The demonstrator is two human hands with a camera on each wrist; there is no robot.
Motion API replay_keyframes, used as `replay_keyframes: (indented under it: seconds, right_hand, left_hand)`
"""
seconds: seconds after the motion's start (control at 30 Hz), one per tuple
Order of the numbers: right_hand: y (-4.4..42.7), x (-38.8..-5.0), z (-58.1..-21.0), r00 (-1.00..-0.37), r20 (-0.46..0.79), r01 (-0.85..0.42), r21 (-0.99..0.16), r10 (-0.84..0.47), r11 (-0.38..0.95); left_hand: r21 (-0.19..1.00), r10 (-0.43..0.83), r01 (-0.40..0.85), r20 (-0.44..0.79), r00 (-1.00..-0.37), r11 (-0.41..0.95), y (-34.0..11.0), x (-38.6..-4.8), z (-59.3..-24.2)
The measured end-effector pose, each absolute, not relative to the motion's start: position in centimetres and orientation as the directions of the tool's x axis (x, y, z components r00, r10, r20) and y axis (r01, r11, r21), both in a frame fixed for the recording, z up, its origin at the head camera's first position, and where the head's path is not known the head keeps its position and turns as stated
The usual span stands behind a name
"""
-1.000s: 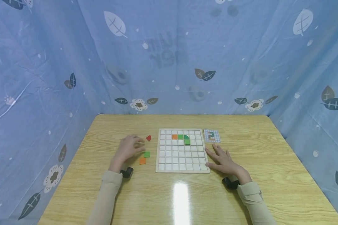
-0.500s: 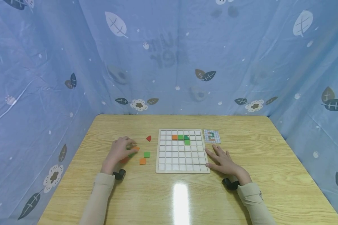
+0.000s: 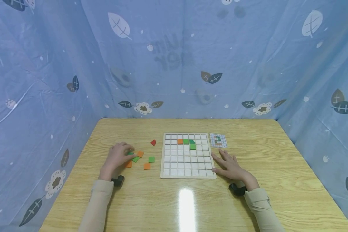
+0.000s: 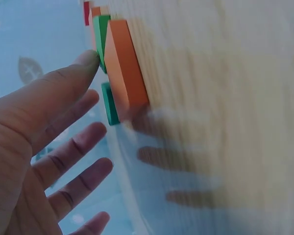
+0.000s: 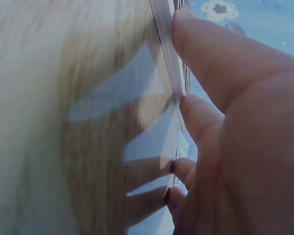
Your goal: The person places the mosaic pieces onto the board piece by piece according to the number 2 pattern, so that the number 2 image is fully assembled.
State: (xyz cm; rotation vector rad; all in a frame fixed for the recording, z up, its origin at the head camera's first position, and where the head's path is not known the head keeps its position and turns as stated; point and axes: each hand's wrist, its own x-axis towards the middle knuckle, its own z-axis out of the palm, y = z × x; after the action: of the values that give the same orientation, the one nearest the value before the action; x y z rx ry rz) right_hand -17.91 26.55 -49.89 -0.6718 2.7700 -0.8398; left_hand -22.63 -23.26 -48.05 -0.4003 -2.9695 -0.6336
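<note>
In the head view my left hand [image 3: 116, 157] hovers at a small group of tiles, with an orange tile [image 3: 140, 154], a green tile [image 3: 135, 159] and another orange tile [image 3: 129, 164] beside its fingers. The left wrist view shows the fingers spread, the thumb near a green tile [image 4: 102, 41], and a dark green piece [image 4: 110, 104] behind a large orange tile [image 4: 125, 68]. My right hand [image 3: 231, 167] rests with spread fingers at the right edge of the white grid board [image 3: 180, 159]. Orange and green pieces lie in its upper cells.
A small pattern card [image 3: 218, 140] lies right of the board. Between the board and my left hand are a red piece [image 3: 153, 142], a green tile [image 3: 151, 159] and an orange tile [image 3: 147, 166]. Patterned blue cloth [image 3: 174, 64] stands behind the table.
My left hand has moved left, away from the board, uncovering orange and green tiles that it hid before. My right hand has stayed at the board's edge.
</note>
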Motion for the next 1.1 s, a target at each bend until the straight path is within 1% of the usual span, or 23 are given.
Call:
replay_keyframes:
  seconds: [0.13,0.57,0.87,1.1]
  right_hand:
    - [26.5,-18.0,-49.8,-0.885,-0.057,-0.358,-0.551,-0.462,0.754]
    - [26.4,-17.9,-49.7,-0.887,-0.054,-0.356,-0.551,-0.458,0.755]
    - [26.5,-17.9,-49.8,-0.887,-0.051,-0.359,-0.549,-0.458,0.755]
    - [26.6,-18.0,-49.9,-0.887,-0.040,-0.365,-0.548,-0.459,0.753]
  left_hand:
    - [0.395,0.229,0.262,0.130,-0.965,0.881,-23.7,-22.5,-48.1]
    - [0.384,0.215,0.240,0.107,-0.971,0.892,-24.6,-22.3,-47.8]
    - [0.376,0.232,0.262,0.123,-0.965,0.889,-24.7,-22.5,-47.7]
    - [0.355,0.238,0.261,0.108,-0.965,0.898,-24.6,-22.8,-47.7]
